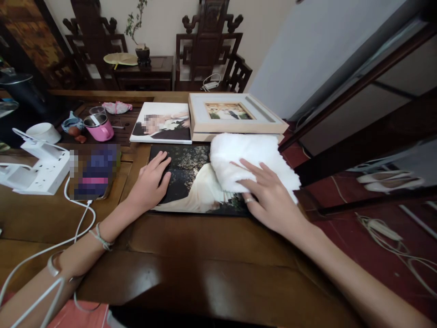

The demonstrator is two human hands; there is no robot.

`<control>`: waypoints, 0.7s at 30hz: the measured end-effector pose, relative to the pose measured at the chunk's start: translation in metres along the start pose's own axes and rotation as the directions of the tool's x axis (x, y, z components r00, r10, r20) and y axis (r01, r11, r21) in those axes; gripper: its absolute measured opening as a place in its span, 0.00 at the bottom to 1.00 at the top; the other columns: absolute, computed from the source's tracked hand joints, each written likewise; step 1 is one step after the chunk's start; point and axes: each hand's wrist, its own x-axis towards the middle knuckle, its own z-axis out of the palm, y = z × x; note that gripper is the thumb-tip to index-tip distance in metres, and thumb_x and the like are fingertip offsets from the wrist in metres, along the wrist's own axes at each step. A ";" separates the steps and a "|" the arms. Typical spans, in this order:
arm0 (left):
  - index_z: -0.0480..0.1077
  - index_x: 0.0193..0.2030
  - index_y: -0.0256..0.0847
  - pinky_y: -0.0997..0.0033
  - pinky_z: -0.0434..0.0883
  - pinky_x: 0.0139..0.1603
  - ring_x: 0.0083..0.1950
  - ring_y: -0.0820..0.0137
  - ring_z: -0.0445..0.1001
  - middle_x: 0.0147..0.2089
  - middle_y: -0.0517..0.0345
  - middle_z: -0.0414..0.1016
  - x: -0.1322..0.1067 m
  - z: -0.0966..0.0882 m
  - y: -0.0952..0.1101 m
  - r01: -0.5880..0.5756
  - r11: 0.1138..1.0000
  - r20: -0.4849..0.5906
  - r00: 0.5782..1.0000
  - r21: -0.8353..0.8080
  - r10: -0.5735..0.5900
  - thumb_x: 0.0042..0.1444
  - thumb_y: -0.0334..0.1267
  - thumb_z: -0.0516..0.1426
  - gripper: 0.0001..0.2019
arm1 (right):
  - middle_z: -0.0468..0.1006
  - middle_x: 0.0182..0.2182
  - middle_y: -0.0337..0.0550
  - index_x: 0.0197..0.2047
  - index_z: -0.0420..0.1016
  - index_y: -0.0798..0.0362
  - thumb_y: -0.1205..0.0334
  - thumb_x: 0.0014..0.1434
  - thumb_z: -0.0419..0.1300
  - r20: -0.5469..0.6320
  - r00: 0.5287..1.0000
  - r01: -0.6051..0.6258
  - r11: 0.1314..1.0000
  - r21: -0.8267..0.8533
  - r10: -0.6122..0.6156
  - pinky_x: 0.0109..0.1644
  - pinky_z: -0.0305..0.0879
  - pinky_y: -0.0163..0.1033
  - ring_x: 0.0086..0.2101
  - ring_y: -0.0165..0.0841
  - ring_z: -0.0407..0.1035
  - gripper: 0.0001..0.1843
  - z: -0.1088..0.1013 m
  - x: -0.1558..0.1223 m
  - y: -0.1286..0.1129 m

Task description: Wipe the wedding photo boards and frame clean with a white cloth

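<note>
My left hand (153, 180) lies open, palm down, fingers stretched over the left edge of a dark photo panel (186, 159). The panel lies flat on the table and shows a pale gown among small flowers. A fluffy white cloth (252, 159) covers its upper right part and hangs past its right edge. My right hand (268, 193), with a ring on one finger, holds this cloth with bent fingers and presses it onto the panel. The panel's right part is hidden beneath cloth and hand.
Behind the panel are a white-edged photo panel (160, 135) and stacked light wooden frames (235, 111). Left are a pink mug (99, 127), a white bowl (44, 133), a power strip (48, 171) and a blurred phone (95, 173) on a cable. Wooden chairs stand beyond the table (205, 255).
</note>
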 end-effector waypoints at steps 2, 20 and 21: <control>0.63 0.63 0.34 0.45 0.58 0.68 0.73 0.57 0.53 0.71 0.39 0.59 0.003 0.001 0.001 0.000 1.000 0.002 1.000 0.002 0.000 0.67 0.37 0.46 0.21 | 0.71 0.60 0.61 0.36 0.70 0.53 0.75 0.56 0.50 0.010 0.999 0.031 0.999 0.015 -0.031 0.63 0.58 0.69 0.64 0.53 0.57 0.11 -0.005 -0.011 -0.015; 0.61 0.64 0.34 0.46 0.58 0.69 0.74 0.58 0.52 0.71 0.40 0.57 0.019 0.001 0.028 0.035 0.999 0.039 0.999 0.031 -0.036 0.67 0.36 0.46 0.21 | 0.73 0.58 0.57 0.35 0.70 0.50 0.71 0.59 0.49 -0.041 0.996 0.085 0.992 0.095 -0.082 0.62 0.60 0.69 0.62 0.51 0.62 0.10 -0.025 -0.035 0.031; 0.61 0.64 0.34 0.46 0.58 0.69 0.74 0.58 0.52 0.71 0.40 0.57 0.020 0.001 0.028 0.034 0.999 0.038 0.999 0.029 -0.035 0.67 0.36 0.46 0.21 | 0.74 0.57 0.58 0.36 0.70 0.51 0.72 0.58 0.49 -0.047 0.998 0.044 0.996 0.074 -0.041 0.61 0.61 0.69 0.61 0.52 0.63 0.11 -0.025 -0.032 0.039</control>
